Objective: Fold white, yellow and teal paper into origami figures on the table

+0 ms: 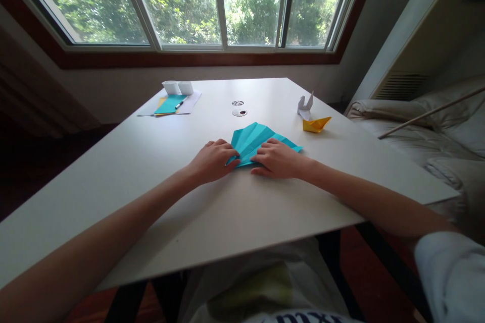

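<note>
A creased sheet of turquoise paper [250,137] lies partly folded on the white table, its pleats fanning away from me. My left hand [215,160] pinches the paper's near left corner between thumb and fingers. Across from it, my right hand [278,158] rests on the near right part, fingers stretched out and pressing the sheet down, with the thumb on the tabletop. Part of the paper's right side is hidden beneath the right hand.
A yellow paper boat [317,124] and a white folded-paper bird [305,107] stand at the right on the table [151,242]. Farther left are colored paper sheets [170,104], a pen [179,105] and white paper boxes [178,88]. Round metal table inserts [239,112] sit beyond the paper.
</note>
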Demonstrator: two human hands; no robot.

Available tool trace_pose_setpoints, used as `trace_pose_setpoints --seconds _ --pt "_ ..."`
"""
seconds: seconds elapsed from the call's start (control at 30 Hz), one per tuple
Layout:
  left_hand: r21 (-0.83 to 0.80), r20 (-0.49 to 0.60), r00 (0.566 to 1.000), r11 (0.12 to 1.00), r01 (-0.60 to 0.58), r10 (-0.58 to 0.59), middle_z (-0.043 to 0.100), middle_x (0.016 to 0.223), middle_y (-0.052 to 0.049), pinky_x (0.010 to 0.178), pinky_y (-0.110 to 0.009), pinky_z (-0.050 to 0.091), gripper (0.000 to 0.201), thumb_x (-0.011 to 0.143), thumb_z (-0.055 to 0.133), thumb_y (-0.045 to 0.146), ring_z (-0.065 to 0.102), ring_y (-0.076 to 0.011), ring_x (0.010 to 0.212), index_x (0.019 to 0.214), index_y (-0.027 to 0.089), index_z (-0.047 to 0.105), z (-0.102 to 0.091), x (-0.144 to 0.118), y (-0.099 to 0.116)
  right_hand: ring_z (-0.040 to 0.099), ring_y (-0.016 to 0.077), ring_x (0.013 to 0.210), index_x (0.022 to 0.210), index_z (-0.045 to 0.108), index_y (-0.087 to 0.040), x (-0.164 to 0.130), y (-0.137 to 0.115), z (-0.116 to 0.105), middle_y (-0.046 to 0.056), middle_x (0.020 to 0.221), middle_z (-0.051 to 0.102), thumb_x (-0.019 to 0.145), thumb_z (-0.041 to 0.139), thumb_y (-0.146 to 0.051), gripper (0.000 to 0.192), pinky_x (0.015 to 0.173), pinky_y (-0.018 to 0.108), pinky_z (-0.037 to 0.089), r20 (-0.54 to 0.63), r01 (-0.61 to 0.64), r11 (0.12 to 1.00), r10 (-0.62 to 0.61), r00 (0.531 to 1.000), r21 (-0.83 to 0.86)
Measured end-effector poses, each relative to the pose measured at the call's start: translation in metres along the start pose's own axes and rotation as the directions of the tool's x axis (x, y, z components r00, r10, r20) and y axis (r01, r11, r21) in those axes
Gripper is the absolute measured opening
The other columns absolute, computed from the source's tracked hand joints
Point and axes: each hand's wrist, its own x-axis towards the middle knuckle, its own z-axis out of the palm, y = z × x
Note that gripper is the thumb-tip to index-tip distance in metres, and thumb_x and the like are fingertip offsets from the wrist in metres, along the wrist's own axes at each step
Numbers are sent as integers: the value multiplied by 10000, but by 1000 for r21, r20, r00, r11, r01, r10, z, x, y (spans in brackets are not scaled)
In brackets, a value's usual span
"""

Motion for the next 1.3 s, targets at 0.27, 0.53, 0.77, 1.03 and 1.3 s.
trace_pose_setpoints --seconds 0.27,0.53,0.77,1.03,1.3 --pt "-117 30 998 992 -47 50 655 1042 -42 948 -364 402 308 860 450 377 516 -235 1094 1053 234 642 5 1 -16 583 185 912 1022 668 -194 -2 -3 -10 55 913 697 924 393 -404 360 836 331 400 -26 157 893 -161 987 422" --pt "-173 19 989 975 -139 144 612 1162 -56 1001 -380 361 349 879 444 408 486 -236 1150 1126 219 603 10 1 -24 533 203 1089 1114 616 -184 1 14 8 79 1170 621 921 417 -333 315 941 387 391 -142 150 949 -114 983 279" --pt "-113 10 995 989 -93 94 553 1218 -86 903 -394 409 403 867 450 473 493 -257 1110 1173 238 566 10 0 -21 556 224 1091 1185 580 -192 0 21 17 96 1194 609 918 420 -351 350 899 375 420 -48 130 964 -122 991 232" --pt "-60 124 983 990 -126 133 638 1079 -58 826 -330 437 354 920 321 311 601 -200 926 1108 246 615 -2 -1 -10 588 222 968 1174 596 -222 0 16 19 109 1104 631 920 397 -395 366 831 378 423 -101 103 989 -92 991 109" --pt "-28 212 976 999 -42 47 458 1363 -72 905 -371 425 499 921 277 500 547 -256 1096 1315 228 417 0 -3 -8 575 226 926 1234 545 -225 -1 10 20 128 1089 606 929 346 -417 412 793 373 432 -107 118 993 -115 988 20"
